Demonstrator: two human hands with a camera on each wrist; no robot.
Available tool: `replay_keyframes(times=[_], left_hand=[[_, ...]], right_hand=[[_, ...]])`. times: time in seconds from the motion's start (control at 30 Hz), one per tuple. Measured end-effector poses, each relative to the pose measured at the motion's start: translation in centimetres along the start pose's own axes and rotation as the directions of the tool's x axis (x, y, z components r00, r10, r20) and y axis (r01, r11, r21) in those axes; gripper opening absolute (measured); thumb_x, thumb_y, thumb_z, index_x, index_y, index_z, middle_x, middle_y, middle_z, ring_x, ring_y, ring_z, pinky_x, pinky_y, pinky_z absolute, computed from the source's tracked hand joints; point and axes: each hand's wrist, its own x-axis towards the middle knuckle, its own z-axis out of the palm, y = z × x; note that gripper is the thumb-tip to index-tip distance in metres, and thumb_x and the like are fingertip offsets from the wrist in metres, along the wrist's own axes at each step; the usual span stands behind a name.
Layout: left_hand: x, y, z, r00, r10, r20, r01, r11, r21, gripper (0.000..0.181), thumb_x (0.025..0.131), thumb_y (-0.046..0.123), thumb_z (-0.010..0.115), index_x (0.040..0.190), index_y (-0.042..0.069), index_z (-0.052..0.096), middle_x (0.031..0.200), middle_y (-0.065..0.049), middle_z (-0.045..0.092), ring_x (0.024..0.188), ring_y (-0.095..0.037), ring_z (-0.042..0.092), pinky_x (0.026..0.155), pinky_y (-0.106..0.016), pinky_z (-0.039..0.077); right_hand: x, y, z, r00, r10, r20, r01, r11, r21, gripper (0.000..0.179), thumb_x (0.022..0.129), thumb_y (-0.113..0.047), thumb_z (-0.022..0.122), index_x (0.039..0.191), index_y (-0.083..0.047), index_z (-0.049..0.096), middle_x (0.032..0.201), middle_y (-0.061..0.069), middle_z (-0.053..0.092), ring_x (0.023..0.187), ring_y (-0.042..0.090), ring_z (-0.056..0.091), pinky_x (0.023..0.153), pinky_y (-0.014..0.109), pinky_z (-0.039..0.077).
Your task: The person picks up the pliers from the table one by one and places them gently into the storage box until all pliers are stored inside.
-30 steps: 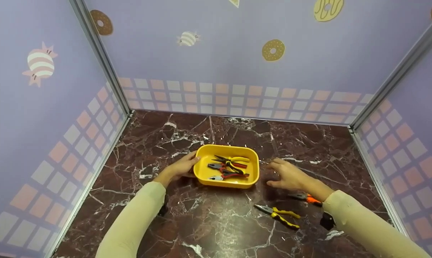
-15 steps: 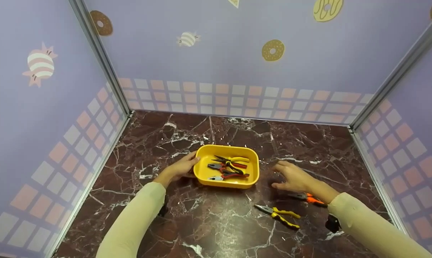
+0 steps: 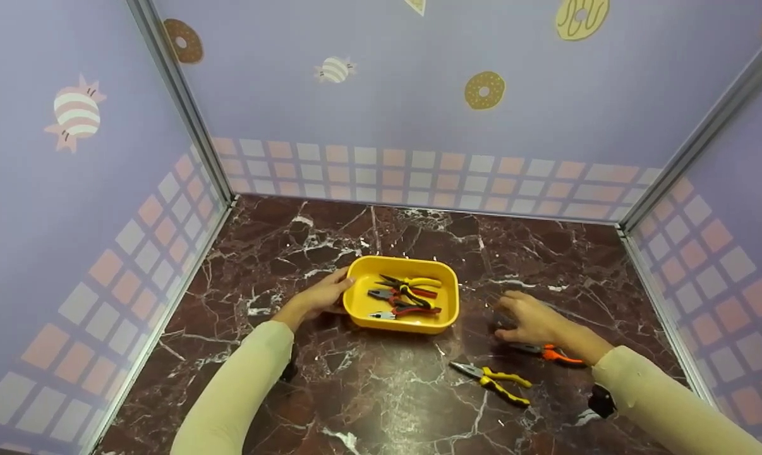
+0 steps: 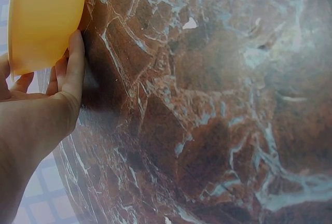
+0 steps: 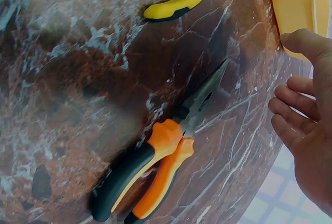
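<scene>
My left hand (image 3: 318,294) grips the left end of a yellow plastic box (image 3: 400,327); in the left wrist view its fingers reach under the box wall (image 4: 49,24). Inside the box lie several pliers: yellow-and-black long-nose pliers (image 3: 419,282), and red-and-black ones (image 3: 387,294) below them, partly overlapping. Over the table right of the box is my right hand (image 3: 532,319), fingers loosely bent and holding nothing. Close by, partly under that wrist, lie orange-and-black long-nose pliers (image 3: 550,354), shown whole in the right wrist view (image 5: 176,136). Nearer me rest yellow-handled long-nose pliers (image 3: 487,377), handles spread.
The table (image 3: 381,404) has a dark red marbled surface with white veins. Purple patterned panels stand at the back (image 3: 387,114), left (image 3: 71,221) and right (image 3: 722,253), joined by grey metal posts.
My right hand has moved away from the box, to the right and slightly nearer me, towards the orange pliers. The left hand, the box and the pliers have stayed in place.
</scene>
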Motion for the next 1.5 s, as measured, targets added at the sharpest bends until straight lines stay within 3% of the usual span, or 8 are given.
replay_keyframes(times=[0.23, 0.67, 0.87, 1.1, 1.33, 1.5], left_hand=[[-0.2, 0.2, 0.1, 1.000, 0.007, -0.001, -0.007, 1.000, -0.002, 0.057, 0.117, 0.030, 0.041, 0.171, 0.018, 0.022, 0.156, -0.021, 0.049, 0.123, -0.034, 0.065, 0.101, -0.054, 0.057], [0.0, -0.1, 0.2, 1.000, -0.012, -0.010, 0.012, 1.000, -0.029, 0.059, 0.117, 0.030, 0.042, 0.171, 0.018, 0.022, 0.158, -0.021, 0.047, 0.124, -0.034, 0.064, 0.101, -0.055, 0.056], [-0.2, -0.1, 0.2, 1.000, -0.009, -0.014, 0.009, 1.000, -0.023, 0.058, 0.117, 0.030, 0.041, 0.171, 0.018, 0.022, 0.158, -0.022, 0.047, 0.125, -0.034, 0.064, 0.101, -0.055, 0.056], [-0.2, 0.1, 0.1, 1.000, 0.003, -0.003, -0.003, 1.000, -0.019, 0.058, 0.117, 0.030, 0.041, 0.171, 0.018, 0.022, 0.157, -0.021, 0.048, 0.127, -0.035, 0.063, 0.103, -0.056, 0.055], [-0.1, 0.1, 0.0, 1.000, -0.019, -0.013, 0.019, 1.000, -0.006, 0.058, 0.117, 0.031, 0.042, 0.170, 0.019, 0.023, 0.158, -0.020, 0.047, 0.124, -0.033, 0.065, 0.100, -0.054, 0.057], [0.0, 0.1, 0.0, 1.000, -0.021, -0.011, 0.021, 1.000, -0.010, 0.058, 0.117, 0.031, 0.042, 0.170, 0.019, 0.023, 0.158, -0.021, 0.046, 0.124, -0.033, 0.065, 0.101, -0.054, 0.057]], right_hand=[[-1.2, 1.0, -0.2, 0.999, 0.052, 0.006, -0.052, 0.999, 0.008, 0.045, 0.085, -0.028, 0.087, 0.116, 0.001, 0.072, 0.122, 0.024, 0.068, 0.120, 0.048, 0.063, 0.096, 0.061, 0.055], [-3.9, 2.7, 0.2, 0.991, 0.117, 0.059, -0.115, 0.993, -0.038, 0.068, 0.086, -0.035, 0.086, 0.130, 0.013, 0.065, 0.136, 0.037, 0.059, 0.127, 0.055, 0.056, 0.104, 0.066, 0.048], [-4.6, 3.1, -0.1, 0.990, 0.127, 0.056, -0.123, 0.989, -0.079, 0.065, 0.084, -0.038, 0.088, 0.123, 0.009, 0.067, 0.131, 0.032, 0.063, 0.123, 0.051, 0.060, 0.102, 0.063, 0.051], [-5.4, 3.7, -0.1, 0.993, 0.107, 0.051, -0.102, 0.991, -0.085, 0.069, 0.080, -0.033, 0.089, 0.126, 0.013, 0.066, 0.129, 0.033, 0.064, 0.121, 0.052, 0.061, 0.101, 0.063, 0.052], [-6.4, 4.6, 0.2, 0.996, 0.067, 0.059, -0.060, 0.993, -0.106, 0.065, 0.079, -0.035, 0.090, 0.121, 0.010, 0.068, 0.121, 0.031, 0.067, 0.108, 0.050, 0.066, 0.091, 0.063, 0.056], [-7.1, 5.2, 0.3, 0.999, 0.033, 0.035, -0.029, 0.994, -0.108, 0.057, 0.078, -0.035, 0.091, 0.113, 0.005, 0.070, 0.107, 0.018, 0.070, 0.095, 0.040, 0.068, 0.083, 0.057, 0.057]])
